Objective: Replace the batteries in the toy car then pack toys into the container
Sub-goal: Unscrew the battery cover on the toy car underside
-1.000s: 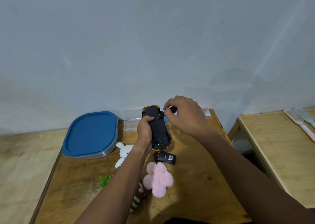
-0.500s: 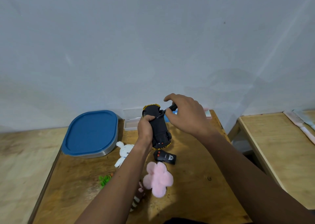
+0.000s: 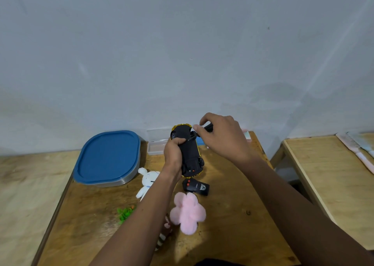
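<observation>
My left hand grips a yellow toy car turned upside down, its black underside facing me, above the wooden table. My right hand holds a black screwdriver with its tip on the car's underside. A container with a blue lid sits at the table's back left. A white bunny plush, a pink flower plush, a black remote and a green toy lie on the table near my arms.
A clear plastic box stands against the wall behind the car. A second wooden table stands to the right, with a pink comb at its far edge. A striped plush peeks out under my left forearm.
My right hand has risen slightly and turned with the screwdriver on the car's underside. My left hand and the car have stayed in place.
</observation>
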